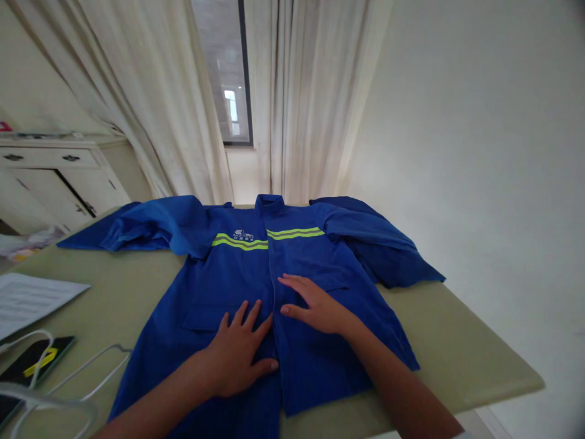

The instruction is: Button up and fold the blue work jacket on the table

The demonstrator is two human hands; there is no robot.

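Observation:
A blue work jacket [237, 274] with yellow-green reflective stripes lies face up on a pale green table [457, 341], collar away from me and sleeves spread to both sides. My left hand [240, 353] rests flat on the jacket's left front panel, fingers spread apart. My right hand [313, 305] lies flat on the right front panel beside the centre placket, fingers stretched toward the left. Neither hand grips any fabric.
White wire hangers [68, 381] and a black card with a yellow mark [36, 363] lie at the table's near left. A sheet of paper [27, 299] sits further left. A white cabinet [59, 177] stands at the back left; curtains [301, 110] and a window are behind the table.

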